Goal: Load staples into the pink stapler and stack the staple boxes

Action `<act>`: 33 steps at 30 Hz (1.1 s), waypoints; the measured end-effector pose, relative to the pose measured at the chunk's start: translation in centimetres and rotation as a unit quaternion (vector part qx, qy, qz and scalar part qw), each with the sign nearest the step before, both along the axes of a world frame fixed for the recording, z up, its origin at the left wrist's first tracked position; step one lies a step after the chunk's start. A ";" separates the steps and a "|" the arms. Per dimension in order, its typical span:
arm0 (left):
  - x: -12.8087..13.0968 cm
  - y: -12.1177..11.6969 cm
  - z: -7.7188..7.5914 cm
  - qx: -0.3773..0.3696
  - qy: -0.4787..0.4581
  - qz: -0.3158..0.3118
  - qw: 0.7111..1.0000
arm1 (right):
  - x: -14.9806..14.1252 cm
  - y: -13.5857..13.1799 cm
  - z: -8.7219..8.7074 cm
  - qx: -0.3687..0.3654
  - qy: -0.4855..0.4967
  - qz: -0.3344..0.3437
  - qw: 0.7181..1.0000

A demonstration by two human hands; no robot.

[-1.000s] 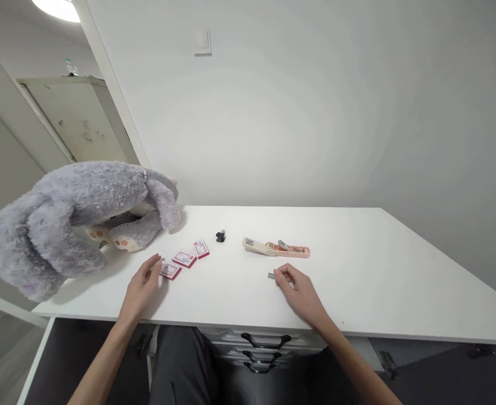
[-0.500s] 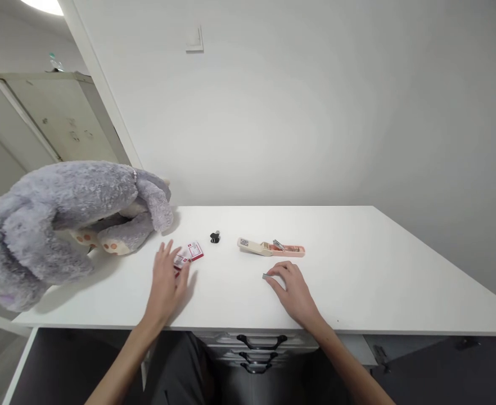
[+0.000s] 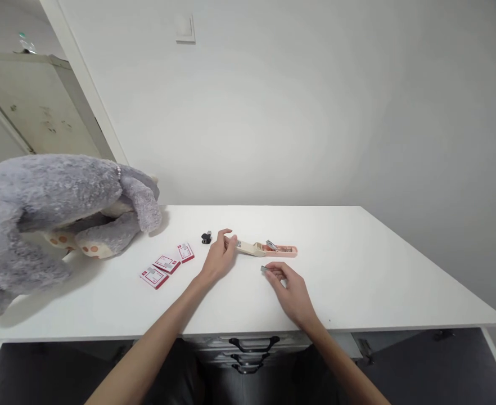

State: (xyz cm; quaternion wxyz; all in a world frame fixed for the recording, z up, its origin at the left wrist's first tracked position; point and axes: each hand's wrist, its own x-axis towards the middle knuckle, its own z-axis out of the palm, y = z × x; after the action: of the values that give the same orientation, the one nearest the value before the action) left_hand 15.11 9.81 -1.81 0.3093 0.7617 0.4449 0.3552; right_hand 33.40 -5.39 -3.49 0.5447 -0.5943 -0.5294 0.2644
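Observation:
A cream and pink stapler (image 3: 253, 248) lies folded wide open on the white desk, its cream half to the left and its pink half to the right. My left hand (image 3: 220, 259) is closed round the cream end, thumb and fingers on either side. Closer to me, my right hand (image 3: 291, 291) pinches a short grey strip of staples (image 3: 264, 269) between thumb and fingertips, just above the desk and apart from the stapler. Left of my left hand lie small red and white boxes, a near one (image 3: 153, 277), a middle one (image 3: 166, 264) and a far one (image 3: 185, 252).
A small black staple remover (image 3: 206, 238) lies behind my left hand. A big grey plush toy (image 3: 75, 191) takes up the desk's left end. The white desk (image 3: 357, 270) meets a wall at the back, and drawers with black handles (image 3: 254, 343) sit below its front edge.
My left hand has left the red and white boxes and moved right to the stapler's cream end, gripping it. My right hand still pinches the staple strip. The view has shifted slightly right.

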 end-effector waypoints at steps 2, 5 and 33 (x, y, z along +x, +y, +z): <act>-0.2 0.5 0.2 -0.033 -0.022 -0.035 0.999 | 0.0 0.1 -0.1 0.010 0.003 -0.004 1.000; -0.7 0.8 0.2 -0.055 -0.042 -0.063 0.996 | 0.2 0.3 -0.5 0.023 0.002 -0.005 1.000; -1.2 1.0 -0.9 -0.054 -0.044 -0.056 0.996 | 6.1 5.0 5.7 -0.070 -0.145 0.075 0.984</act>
State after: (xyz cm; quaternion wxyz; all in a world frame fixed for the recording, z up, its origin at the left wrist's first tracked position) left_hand 13.92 10.84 -2.68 0.3888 0.7513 0.4058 0.3459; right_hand 39.51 -0.38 2.18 0.3979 -0.6213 -0.6263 0.2520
